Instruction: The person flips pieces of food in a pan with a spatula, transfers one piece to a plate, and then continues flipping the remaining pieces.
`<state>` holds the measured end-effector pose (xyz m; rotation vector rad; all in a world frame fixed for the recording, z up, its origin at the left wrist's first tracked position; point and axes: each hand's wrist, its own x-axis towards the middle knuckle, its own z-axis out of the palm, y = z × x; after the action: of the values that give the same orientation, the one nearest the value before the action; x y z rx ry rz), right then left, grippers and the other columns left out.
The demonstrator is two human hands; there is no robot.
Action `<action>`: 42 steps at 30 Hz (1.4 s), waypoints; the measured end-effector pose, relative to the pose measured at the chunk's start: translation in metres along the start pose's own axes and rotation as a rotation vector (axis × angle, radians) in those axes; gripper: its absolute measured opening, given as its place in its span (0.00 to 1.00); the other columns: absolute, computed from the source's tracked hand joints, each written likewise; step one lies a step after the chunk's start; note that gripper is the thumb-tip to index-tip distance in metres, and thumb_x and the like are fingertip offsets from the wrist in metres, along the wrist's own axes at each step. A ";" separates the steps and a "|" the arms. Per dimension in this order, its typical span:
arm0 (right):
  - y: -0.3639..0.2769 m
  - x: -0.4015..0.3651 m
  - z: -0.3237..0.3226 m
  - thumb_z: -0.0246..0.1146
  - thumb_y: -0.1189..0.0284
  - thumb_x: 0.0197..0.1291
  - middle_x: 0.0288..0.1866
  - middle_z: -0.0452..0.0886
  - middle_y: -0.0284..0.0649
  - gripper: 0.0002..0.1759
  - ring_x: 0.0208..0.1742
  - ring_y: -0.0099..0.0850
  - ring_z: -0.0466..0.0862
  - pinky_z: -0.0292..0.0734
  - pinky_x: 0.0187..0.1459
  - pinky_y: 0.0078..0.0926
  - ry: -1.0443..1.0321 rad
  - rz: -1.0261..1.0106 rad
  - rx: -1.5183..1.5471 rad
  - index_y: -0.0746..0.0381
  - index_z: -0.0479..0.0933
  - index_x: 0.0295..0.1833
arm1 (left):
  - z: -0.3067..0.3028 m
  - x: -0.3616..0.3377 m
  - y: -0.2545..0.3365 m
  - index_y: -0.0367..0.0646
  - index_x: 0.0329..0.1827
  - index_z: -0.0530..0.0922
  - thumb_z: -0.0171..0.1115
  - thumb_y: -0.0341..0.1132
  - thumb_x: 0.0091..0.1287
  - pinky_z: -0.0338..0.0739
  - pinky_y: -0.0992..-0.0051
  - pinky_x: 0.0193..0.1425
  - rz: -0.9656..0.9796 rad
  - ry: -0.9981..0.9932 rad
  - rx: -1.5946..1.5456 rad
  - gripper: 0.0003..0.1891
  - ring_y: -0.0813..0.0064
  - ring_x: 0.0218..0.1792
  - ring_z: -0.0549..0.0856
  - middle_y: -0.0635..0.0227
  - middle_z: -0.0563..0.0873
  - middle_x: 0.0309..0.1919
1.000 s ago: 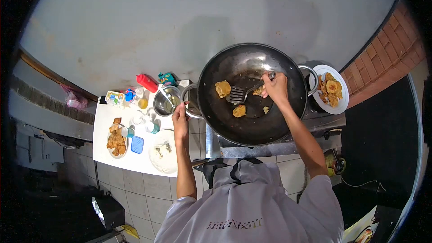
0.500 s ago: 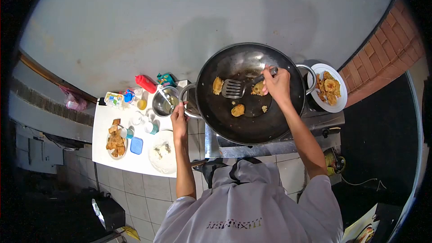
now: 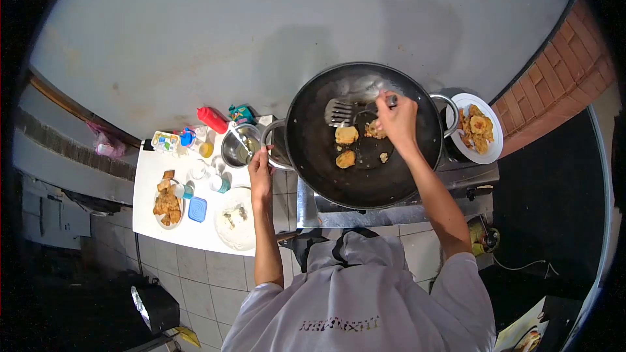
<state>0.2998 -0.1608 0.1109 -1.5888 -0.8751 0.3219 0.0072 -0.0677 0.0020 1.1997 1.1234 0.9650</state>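
Observation:
A wide dark wok (image 3: 365, 182) with two loop handles sits on the stove. My left hand (image 3: 260, 163) grips its left handle (image 3: 268, 137). Over the wok, my right hand (image 3: 398, 120) is closed around the handle of a slotted spatula (image 3: 339, 113), whose blade points left, just above a browned fritter (image 3: 346, 135). A second fritter (image 3: 345, 159) lies right below that one. Partly behind my right hand is a broken-looking piece (image 3: 374, 130), and a small crumb (image 3: 383, 157) lies lower right.
Right of the wok, a white plate (image 3: 497, 132) holds fried pieces. The white table (image 3: 207, 238) at left bears a steel bowl (image 3: 229, 156), a red squeeze bottle (image 3: 212, 120), a floury plate (image 3: 244, 241), a plate of browned food (image 3: 167, 208) and a blue lid (image 3: 197, 209). A wall (image 3: 261, 19) rises behind.
The fritter from the wok's left side has moved right and down, beside the lower one. The spatula blade has risen slightly, with my right hand shifted a little. My left hand stays put.

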 end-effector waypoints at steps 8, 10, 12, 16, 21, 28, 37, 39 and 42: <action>0.021 -0.003 -0.025 0.58 0.71 0.59 0.09 0.71 0.44 0.18 0.12 0.33 0.78 0.68 0.17 0.29 0.023 -0.054 -0.180 0.70 0.71 0.19 | 0.004 -0.002 0.003 0.43 0.48 0.78 0.49 0.50 0.70 0.65 0.84 0.33 -0.004 0.025 0.018 0.20 0.89 0.25 0.69 0.80 0.73 0.25; 0.018 -0.009 -0.026 0.58 0.71 0.59 0.10 0.72 0.45 0.18 0.12 0.34 0.78 0.68 0.18 0.31 0.003 -0.028 -0.175 0.70 0.71 0.18 | 0.001 0.003 -0.003 0.43 0.48 0.78 0.49 0.50 0.70 0.66 0.84 0.33 0.010 0.006 0.004 0.20 0.88 0.26 0.70 0.78 0.74 0.26; 0.020 -0.010 -0.026 0.57 0.71 0.59 0.10 0.72 0.46 0.18 0.12 0.36 0.77 0.68 0.19 0.32 -0.020 -0.002 -0.169 0.70 0.71 0.18 | -0.002 0.004 -0.006 0.43 0.48 0.78 0.49 0.50 0.70 0.67 0.83 0.34 0.023 -0.011 -0.010 0.20 0.88 0.26 0.71 0.77 0.75 0.26; 0.028 -0.010 -0.025 0.58 0.70 0.57 0.11 0.72 0.50 0.19 0.14 0.43 0.77 0.68 0.22 0.37 0.017 -0.028 -0.242 0.71 0.72 0.17 | 0.000 0.002 -0.003 0.42 0.49 0.78 0.50 0.50 0.70 0.69 0.82 0.36 0.025 -0.010 -0.009 0.20 0.86 0.27 0.72 0.75 0.76 0.27; 0.051 -0.004 -0.023 0.61 0.69 0.55 0.15 0.73 0.55 0.20 0.19 0.52 0.76 0.68 0.26 0.43 0.091 -0.105 -0.353 0.73 0.72 0.17 | 0.000 0.002 -0.004 0.42 0.50 0.77 0.49 0.50 0.70 0.69 0.81 0.37 0.000 -0.003 0.000 0.21 0.85 0.27 0.72 0.74 0.76 0.27; 0.034 -0.006 -0.024 0.62 0.69 0.54 0.16 0.72 0.56 0.18 0.21 0.54 0.75 0.67 0.27 0.44 0.055 -0.122 -0.317 0.73 0.74 0.20 | 0.003 -0.003 0.004 0.42 0.49 0.78 0.49 0.51 0.70 0.67 0.83 0.34 -0.003 -0.014 -0.011 0.21 0.87 0.26 0.71 0.77 0.75 0.26; 0.009 -0.013 -0.040 0.61 0.74 0.54 0.21 0.77 0.54 0.11 0.22 0.49 0.79 0.72 0.25 0.37 0.055 -0.483 -0.464 0.70 0.77 0.25 | 0.001 0.001 -0.001 0.42 0.48 0.78 0.50 0.51 0.70 0.62 0.86 0.31 0.004 -0.028 -0.057 0.20 0.90 0.24 0.67 0.79 0.75 0.26; 0.010 -0.017 -0.036 0.61 0.75 0.53 0.20 0.76 0.53 0.10 0.22 0.49 0.78 0.70 0.24 0.37 0.040 -0.483 -0.469 0.71 0.76 0.24 | 0.002 0.000 0.001 0.40 0.50 0.77 0.48 0.51 0.70 0.68 0.83 0.37 -0.003 -0.019 -0.027 0.22 0.87 0.28 0.70 0.78 0.73 0.28; 0.014 -0.020 -0.027 0.61 0.78 0.53 0.20 0.75 0.53 0.09 0.23 0.49 0.77 0.68 0.24 0.37 -0.001 -0.474 -0.506 0.71 0.75 0.23 | -0.001 0.002 -0.001 0.40 0.50 0.77 0.48 0.51 0.70 0.68 0.82 0.38 0.004 -0.037 -0.003 0.22 0.86 0.28 0.71 0.77 0.73 0.28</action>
<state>0.3088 -0.1940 0.0984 -1.7662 -1.3719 -0.2576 0.0070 -0.0653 0.0007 1.2133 1.0902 0.9432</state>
